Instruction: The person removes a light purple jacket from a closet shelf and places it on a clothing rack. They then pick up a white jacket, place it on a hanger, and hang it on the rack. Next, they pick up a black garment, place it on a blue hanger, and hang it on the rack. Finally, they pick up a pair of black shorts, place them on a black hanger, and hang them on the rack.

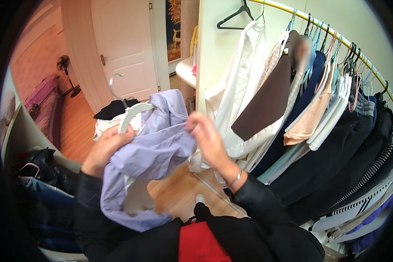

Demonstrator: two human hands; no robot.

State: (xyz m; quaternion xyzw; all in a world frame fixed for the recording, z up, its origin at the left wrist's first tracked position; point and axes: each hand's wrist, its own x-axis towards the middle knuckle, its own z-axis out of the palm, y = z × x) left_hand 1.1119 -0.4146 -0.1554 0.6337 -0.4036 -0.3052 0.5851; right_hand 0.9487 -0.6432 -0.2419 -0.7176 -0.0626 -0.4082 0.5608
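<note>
A light grey hanger [132, 114] with a metal hook is in my left hand [107, 149], its fingers closed round one arm of the hanger. From it hangs a lavender shirt [150, 153], bunched and draped below both hands, with part of the hanger hidden inside. My right hand [207, 142] is at the shirt's right edge, its bent fingers pinching the fabric; the fingertips are slightly blurred. A bracelet [236, 177] circles the right wrist.
On the right, a curved yellow rail [292, 12] carries many clothes, among them a white shirt [244, 56] and a brown garment [266, 102]. A black hanger [231, 22] hangs there bare. Folded black clothing [115, 109] lies beyond my left hand. Dark bags [46, 168] are at left.
</note>
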